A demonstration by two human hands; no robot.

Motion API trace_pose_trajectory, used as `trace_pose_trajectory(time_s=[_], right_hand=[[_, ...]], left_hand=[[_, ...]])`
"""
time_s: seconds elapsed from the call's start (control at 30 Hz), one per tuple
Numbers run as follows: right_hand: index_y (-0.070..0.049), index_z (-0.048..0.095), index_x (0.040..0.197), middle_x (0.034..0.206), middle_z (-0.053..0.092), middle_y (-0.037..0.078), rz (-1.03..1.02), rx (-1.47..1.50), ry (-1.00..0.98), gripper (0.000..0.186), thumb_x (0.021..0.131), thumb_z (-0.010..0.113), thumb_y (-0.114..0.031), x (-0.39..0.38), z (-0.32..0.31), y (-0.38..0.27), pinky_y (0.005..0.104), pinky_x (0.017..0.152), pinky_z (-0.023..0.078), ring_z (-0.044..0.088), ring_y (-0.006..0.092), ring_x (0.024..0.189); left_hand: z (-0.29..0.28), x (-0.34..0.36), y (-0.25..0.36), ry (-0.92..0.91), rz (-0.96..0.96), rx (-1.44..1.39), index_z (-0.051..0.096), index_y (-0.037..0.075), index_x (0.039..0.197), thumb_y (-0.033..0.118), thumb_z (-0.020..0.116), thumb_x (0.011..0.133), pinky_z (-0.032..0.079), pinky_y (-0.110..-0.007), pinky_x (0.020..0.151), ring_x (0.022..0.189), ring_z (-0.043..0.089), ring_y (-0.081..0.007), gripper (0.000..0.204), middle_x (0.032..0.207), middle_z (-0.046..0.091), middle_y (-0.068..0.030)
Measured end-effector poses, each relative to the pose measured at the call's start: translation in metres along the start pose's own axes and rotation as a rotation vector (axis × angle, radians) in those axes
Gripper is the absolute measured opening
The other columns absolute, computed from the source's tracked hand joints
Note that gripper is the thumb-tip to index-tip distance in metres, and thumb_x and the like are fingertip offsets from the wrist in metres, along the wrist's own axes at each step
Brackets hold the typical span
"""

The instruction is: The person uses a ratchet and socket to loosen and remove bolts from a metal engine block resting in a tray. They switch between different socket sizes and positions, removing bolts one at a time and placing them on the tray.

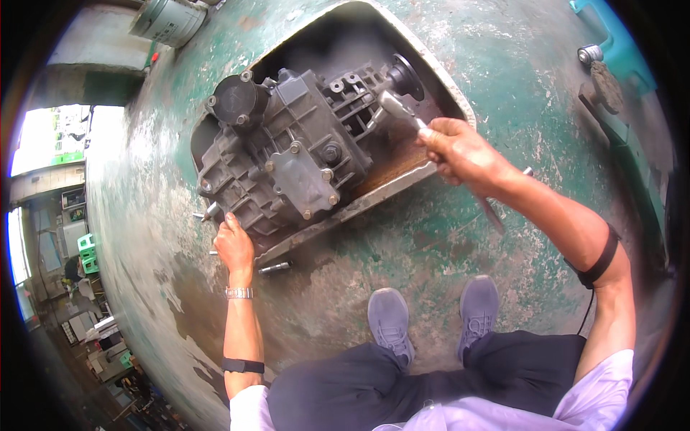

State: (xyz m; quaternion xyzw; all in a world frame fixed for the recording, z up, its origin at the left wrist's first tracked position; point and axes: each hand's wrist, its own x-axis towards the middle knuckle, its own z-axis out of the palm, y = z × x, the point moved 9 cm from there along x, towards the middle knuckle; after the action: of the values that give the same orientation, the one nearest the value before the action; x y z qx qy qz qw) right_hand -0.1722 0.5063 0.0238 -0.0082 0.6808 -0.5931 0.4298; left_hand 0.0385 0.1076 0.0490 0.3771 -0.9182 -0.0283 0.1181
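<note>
A grey metal gearbox casing (pixel 251 190) sits in a rimmed, rust-stained metal tray (pixel 381 194), with a bolted cover plate (pixel 302 183), a dark round housing (pixel 233 100) and a flange (pixel 402 77). My right hand (pixel 456 152) grips a silver hammer (pixel 399 108) by its handle, the head over the casing's right end. My left hand (pixel 233 244) is closed at the casing's lower left end, beside a short silver metal piece (pixel 211 210); what its fingers hold is hidden. A metal socket tool (pixel 275 266) lies on the floor below the tray.
My shoes (pixel 388 320) stand on the worn green floor below the tray. A bucket (pixel 162 25) is at the upper left, a teal jack-like item (pixel 618 43) and green metal beam (pixel 640 187) at right. Green stools (pixel 87 253) and clutter line the far left.
</note>
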Motion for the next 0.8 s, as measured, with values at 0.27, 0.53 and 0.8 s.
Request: trace_pose_trajectory(time_s=[0.27, 0.53, 0.8], right_hand=[[-0.008, 0.049, 0.097, 0.074, 0.043, -0.003, 0.136, 0.495, 0.012, 0.018, 0.102, 0.047, -0.025, 0.009, 0.064, 0.020, 0.0228, 0.047, 0.033, 0.037, 0.0054, 0.054], [-0.007, 0.050, 0.094, 0.077, 0.047, -0.001, 0.119, 0.520, 0.079, 0.019, 0.101, 0.047, -0.025, 0.020, 0.066, 0.026, 0.0262, 0.052, 0.039, 0.044, 0.0082, 0.061], [-0.007, 0.048, 0.097, 0.076, 0.044, -0.001, 0.159, 0.530, 0.095, 0.016, 0.101, 0.047, -0.022, 0.027, 0.076, 0.025, 0.0248, 0.049, 0.036, 0.040, 0.0074, 0.058]], left_hand=[[-0.001, 0.000, 0.001, 0.031, 0.012, -0.035, 0.062, -0.005, 0.075, 0.037, 0.046, 0.099, 0.043, -0.056, 0.066, 0.072, 0.060, -0.0487, 0.051, 0.073, 0.062, -0.0292], [0.002, 0.002, -0.002, 0.047, 0.055, -0.093, 0.061, -0.005, 0.073, 0.037, 0.046, 0.099, 0.042, -0.055, 0.062, 0.069, 0.059, -0.0480, 0.051, 0.070, 0.060, -0.0287], [0.002, 0.002, -0.003, 0.048, 0.043, -0.128, 0.060, -0.004, 0.073, 0.036, 0.046, 0.100, 0.041, -0.054, 0.061, 0.067, 0.058, -0.0475, 0.051, 0.068, 0.060, -0.0272]])
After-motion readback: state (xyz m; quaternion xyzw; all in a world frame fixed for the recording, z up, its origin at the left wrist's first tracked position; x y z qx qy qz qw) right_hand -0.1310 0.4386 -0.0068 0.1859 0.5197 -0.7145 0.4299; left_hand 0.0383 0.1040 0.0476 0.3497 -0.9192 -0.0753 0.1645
